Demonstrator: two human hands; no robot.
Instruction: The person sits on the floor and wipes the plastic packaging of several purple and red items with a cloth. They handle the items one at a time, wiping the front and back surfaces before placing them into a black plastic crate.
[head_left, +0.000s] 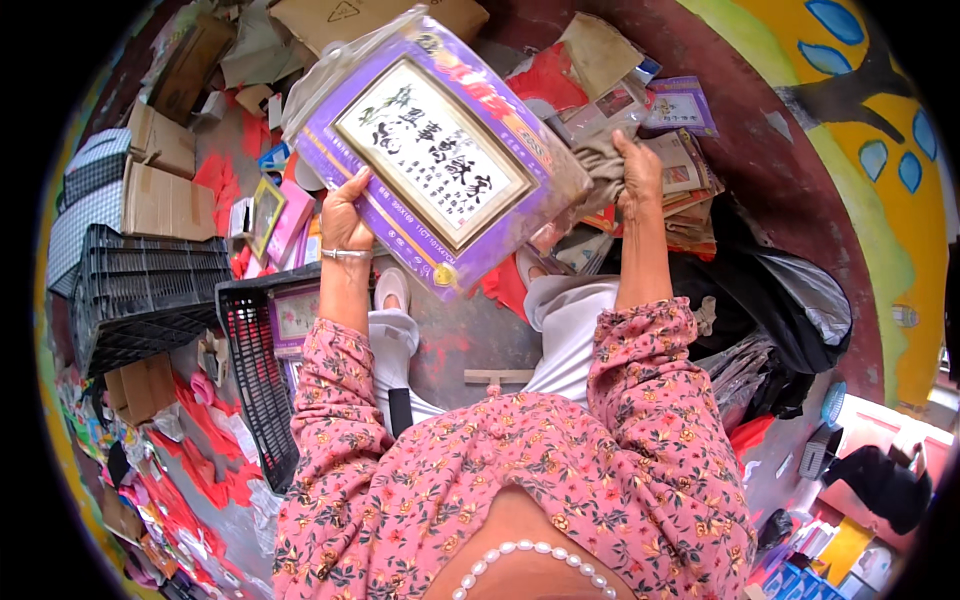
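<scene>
A flat purple package [315, 140] in a clear plastic sleeve is held up tilted in front of me. A framed picture with dark brush-written characters is printed on it. My left hand [347, 218] grips its lower left edge, thumb on the front; the other fingers are hidden behind. My right hand [640, 172] is closed around a bunched grey-brown cloth [600, 168], which lies against the package's right end. Whether the right fingers also touch the package, I cannot tell.
Beside my left leg stands a black plastic crate [258, 375] with another purple package [296, 315] inside. Stacked black crates [150, 285] and cardboard boxes [168, 203] are farther left. Papers and booklets [688, 165] are piled at right, near a black bag [775, 290] and the painted wall [870, 200].
</scene>
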